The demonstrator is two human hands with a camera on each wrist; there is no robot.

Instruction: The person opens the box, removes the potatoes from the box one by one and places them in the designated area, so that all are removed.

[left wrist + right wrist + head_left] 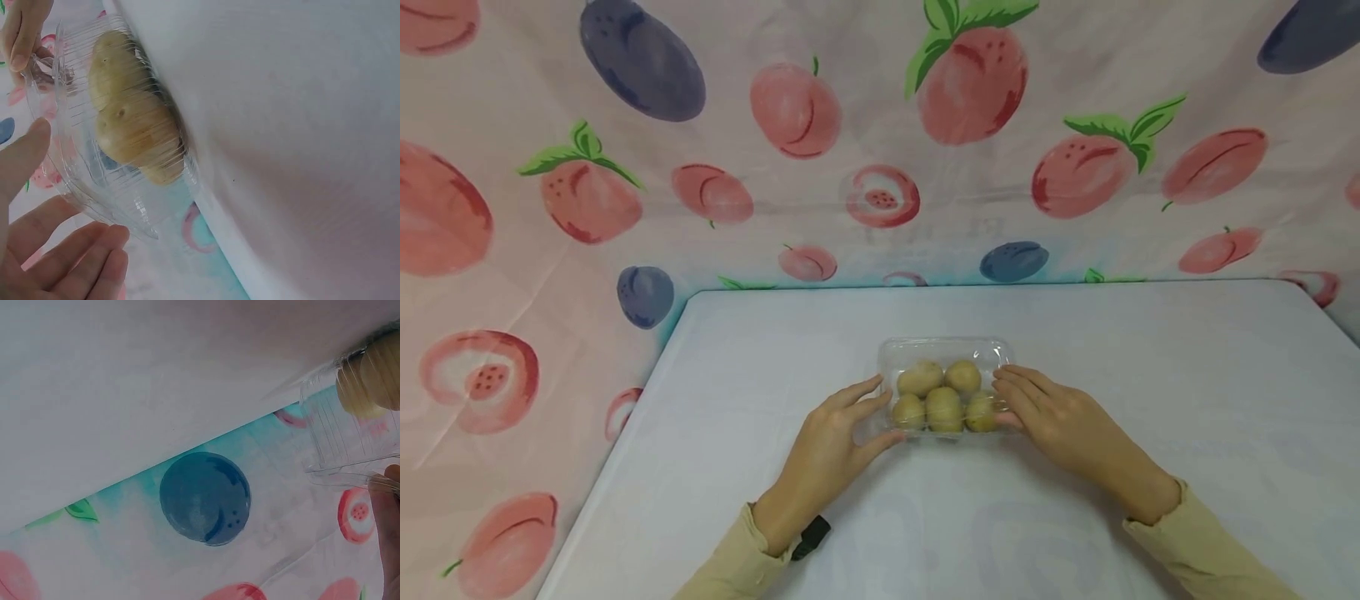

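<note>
clear container of potatoes, between two hands

far left and behind: fruit-printed backdrop (565, 292), peaches and dark plums on a pale ground.

across the middle: bench (737, 358), white surface.

left: left hand (835, 433), beige sleeve (737, 554), small black object (811, 537) beside the cuff. thumb and fingers spread apart about the container's left end, not curled round it; whether every fingertip touches cannot be told.

centre: clear plastic container (943, 342), on the bench, ribbed walls, rimmed. long axis running sideways, from one hand towards the other; it lies to the right of the left hand and to the left of the right hand. a closed lid cannot be made out for certain. contents, five potatoes (943, 408) visible: two in the far row, three in the near.

right: right hand (1063, 425), second sleeve (1202, 542). fingers overlap the container's right end, thumb on the near side; pinching or merely touching, cannot tell. it looks the nearer of the two, reaching over the rim.
</note>
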